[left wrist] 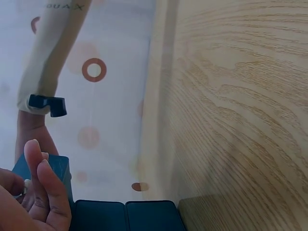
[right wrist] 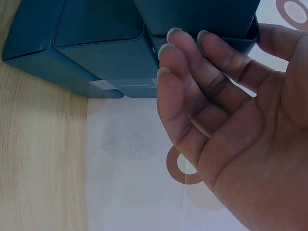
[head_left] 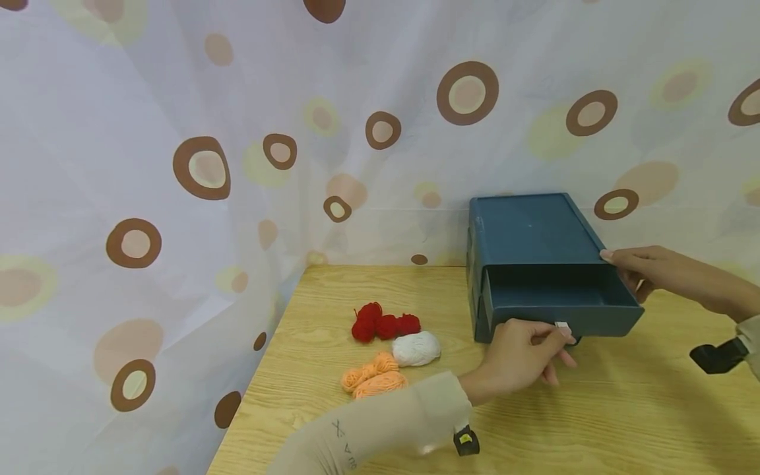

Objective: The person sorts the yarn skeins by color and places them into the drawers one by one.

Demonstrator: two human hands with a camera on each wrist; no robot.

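A dark blue drawer box point(head_left: 528, 231) stands on the wooden table point(head_left: 623, 409), its drawer point(head_left: 558, 310) pulled partly out. My left hand point(head_left: 558, 335) pinches the small white handle point(head_left: 562, 325) on the drawer front. My right hand point(head_left: 620, 267) holds the box's front right corner, fingers on the top edge and thumb at the side. The right wrist view shows the right hand's fingers point(right wrist: 192, 82) lying against the blue box point(right wrist: 96, 48). In the left wrist view, the left hand's fingers point(left wrist: 45, 190) curl beside the box point(left wrist: 125, 215).
Red yarn point(head_left: 382, 323), a white yarn ball point(head_left: 415, 348) and orange yarn point(head_left: 374, 377) lie on the table left of the box. A spotted curtain point(head_left: 237, 132) hangs close behind and along the table's left edge.
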